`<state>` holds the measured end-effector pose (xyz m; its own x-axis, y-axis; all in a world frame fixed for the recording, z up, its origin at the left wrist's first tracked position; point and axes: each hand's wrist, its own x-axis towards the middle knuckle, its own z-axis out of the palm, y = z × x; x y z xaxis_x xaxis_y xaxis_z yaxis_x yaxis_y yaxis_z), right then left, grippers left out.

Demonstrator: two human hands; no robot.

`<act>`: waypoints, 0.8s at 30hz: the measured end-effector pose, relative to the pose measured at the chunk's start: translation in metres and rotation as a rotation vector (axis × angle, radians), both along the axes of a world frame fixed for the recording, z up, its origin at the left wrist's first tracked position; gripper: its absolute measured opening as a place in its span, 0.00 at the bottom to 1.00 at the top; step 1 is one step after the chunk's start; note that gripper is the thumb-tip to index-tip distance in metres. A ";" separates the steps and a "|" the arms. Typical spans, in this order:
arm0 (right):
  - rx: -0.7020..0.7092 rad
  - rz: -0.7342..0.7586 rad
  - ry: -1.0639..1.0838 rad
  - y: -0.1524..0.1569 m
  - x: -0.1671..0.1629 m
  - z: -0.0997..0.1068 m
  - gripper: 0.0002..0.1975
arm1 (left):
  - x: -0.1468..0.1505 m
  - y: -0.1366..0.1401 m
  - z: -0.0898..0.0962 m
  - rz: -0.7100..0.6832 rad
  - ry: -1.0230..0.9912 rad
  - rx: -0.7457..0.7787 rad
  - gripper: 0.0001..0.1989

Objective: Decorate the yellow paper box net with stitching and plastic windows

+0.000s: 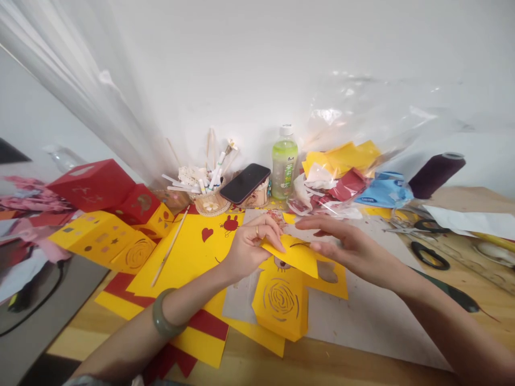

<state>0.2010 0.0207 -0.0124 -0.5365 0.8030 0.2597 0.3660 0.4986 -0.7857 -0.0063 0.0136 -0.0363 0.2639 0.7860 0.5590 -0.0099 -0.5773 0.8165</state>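
Left grip (252, 242) on yellow card (301, 259); wooden tabletop (322, 370), pale wall (225, 64).

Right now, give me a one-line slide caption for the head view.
Left hand pinching yellow paper, right hand close beside it with fingers outstretched, a phone and a bottle behind.

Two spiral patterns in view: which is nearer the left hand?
The central spiral, on the yellow piece close to the left hand; the other spiral is farther left, by the large red box.
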 end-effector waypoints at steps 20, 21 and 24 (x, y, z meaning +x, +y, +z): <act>-0.786 -0.065 0.462 0.014 0.010 0.028 0.13 | -0.002 0.001 0.009 -0.096 -0.035 -0.176 0.12; -0.803 -0.084 0.494 0.015 0.010 0.028 0.14 | -0.002 0.002 0.008 -0.116 -0.048 -0.179 0.12; -0.825 -0.129 0.550 0.019 0.013 0.028 0.15 | -0.003 0.003 0.006 -0.173 -0.076 -0.165 0.10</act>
